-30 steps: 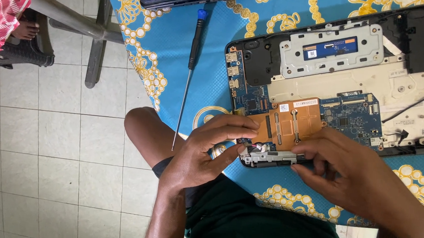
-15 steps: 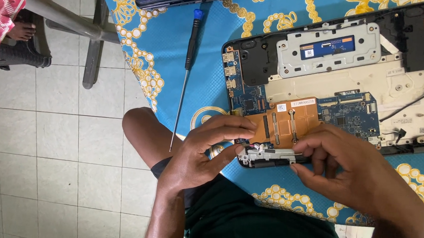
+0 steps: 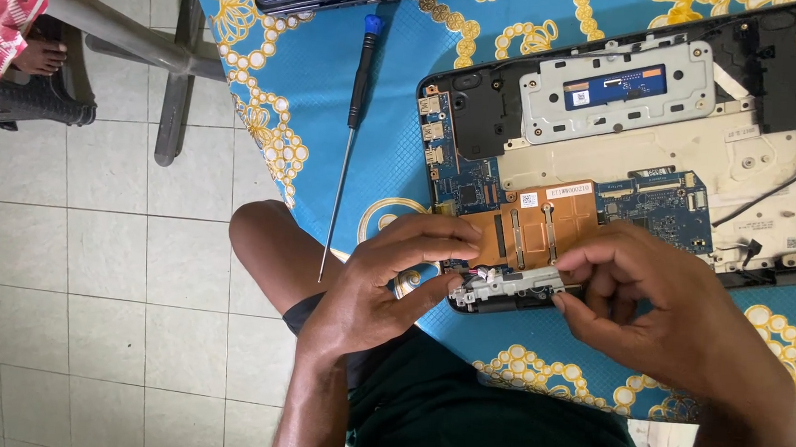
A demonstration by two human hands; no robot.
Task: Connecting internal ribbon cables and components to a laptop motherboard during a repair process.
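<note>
Hands work the opened laptop (image 3: 627, 146): left hand (image 3: 384, 283) and right hand (image 3: 654, 302) pinch a small grey part (image 3: 506, 285), possibly a hinge bracket; cover off, screwdriver (image 3: 355, 108) idle at ten o'clock.

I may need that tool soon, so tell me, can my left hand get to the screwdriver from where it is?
Probably yes. The screwdriver lies bare on the blue cloth, just beyond the left hand, with nothing between them. That hand's fingers would have to leave the small grey part first.
</note>
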